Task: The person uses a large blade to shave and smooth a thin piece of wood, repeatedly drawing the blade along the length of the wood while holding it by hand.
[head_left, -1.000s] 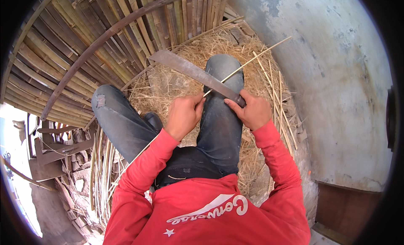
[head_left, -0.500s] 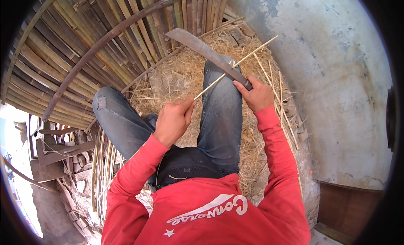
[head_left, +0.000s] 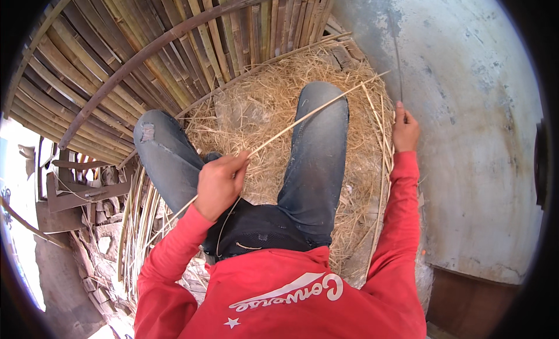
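My left hand [head_left: 220, 182] is closed round a thin, pale bamboo strip [head_left: 314, 111]. The strip slants up and right from the fist, passing over my right knee, and its other end runs back beneath my left forearm. Out to the right, by the wall, my right hand [head_left: 406, 129] grips a machete [head_left: 398, 62]. Its blade is turned edge-on and shows as a narrow dark line pointing up, apart from the strip. The machete's handle is mostly hidden inside my fingers.
Straw-like shavings [head_left: 256, 115] cover the ground around my legs. A bamboo slat panel [head_left: 169, 53] fills the upper left, and a grey-blue wall [head_left: 471, 135] rises at right. More thin strips [head_left: 137, 228] stand at my left; several others lie beside my right arm.
The machete has swung off the strip, out to the right toward the wall, with my right hand. My left hand has shifted slightly left and down, still holding the strip.
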`<act>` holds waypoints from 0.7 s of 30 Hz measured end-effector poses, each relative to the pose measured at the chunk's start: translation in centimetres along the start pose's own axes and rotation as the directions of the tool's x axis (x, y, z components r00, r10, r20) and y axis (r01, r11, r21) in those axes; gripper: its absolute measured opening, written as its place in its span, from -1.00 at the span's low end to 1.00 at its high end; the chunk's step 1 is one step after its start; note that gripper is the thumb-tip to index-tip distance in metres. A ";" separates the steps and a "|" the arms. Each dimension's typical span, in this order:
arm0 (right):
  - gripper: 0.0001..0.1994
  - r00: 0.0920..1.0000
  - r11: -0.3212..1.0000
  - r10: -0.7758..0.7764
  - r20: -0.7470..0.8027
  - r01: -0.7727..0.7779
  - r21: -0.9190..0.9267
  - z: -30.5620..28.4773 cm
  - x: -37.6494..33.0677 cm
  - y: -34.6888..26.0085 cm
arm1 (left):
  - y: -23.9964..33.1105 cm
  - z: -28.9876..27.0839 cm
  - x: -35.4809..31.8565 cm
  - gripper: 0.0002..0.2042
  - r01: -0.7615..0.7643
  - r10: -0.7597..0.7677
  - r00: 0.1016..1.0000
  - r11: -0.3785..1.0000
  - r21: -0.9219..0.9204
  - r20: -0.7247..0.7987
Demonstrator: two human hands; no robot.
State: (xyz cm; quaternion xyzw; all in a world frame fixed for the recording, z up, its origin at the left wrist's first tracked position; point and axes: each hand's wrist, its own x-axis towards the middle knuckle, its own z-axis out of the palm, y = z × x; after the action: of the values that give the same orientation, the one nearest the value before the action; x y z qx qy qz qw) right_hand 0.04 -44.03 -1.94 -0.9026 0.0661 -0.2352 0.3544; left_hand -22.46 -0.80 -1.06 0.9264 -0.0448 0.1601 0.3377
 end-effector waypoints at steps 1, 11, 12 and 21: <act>-0.35 0.996 0.997 -0.073 0.050 0.073 0.014 -0.3 -1.4 -1.7 | 0.5 1.1 0.9 -0.79 -0.005 0.005 1.000 1.000 -0.004 0.005; -0.39 0.814 0.872 -0.337 0.474 0.460 -0.169 -1.4 -11.5 -13.0 | 4.9 7.8 7.8 -0.89 -0.060 0.047 0.990 0.994 -0.092 -0.134; -0.39 0.800 0.821 -0.379 0.465 0.523 -0.229 -1.2 -11.6 -12.9 | 5.0 7.9 7.7 -0.88 -0.044 0.037 0.992 0.997 -0.056 -0.124; -0.36 0.961 0.961 -0.076 0.266 0.142 -0.238 -1.5 -6.4 -7.0 | 4.7 6.0 5.4 -0.84 0.039 -0.045 0.997 0.996 -0.085 -0.064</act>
State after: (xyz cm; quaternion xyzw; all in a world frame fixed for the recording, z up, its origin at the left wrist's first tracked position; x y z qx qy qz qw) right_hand -6.60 -37.92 1.34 -0.9655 -0.0005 -0.1265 0.2275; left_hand -16.61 -8.13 -0.77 0.9063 -0.0207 0.1815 0.3810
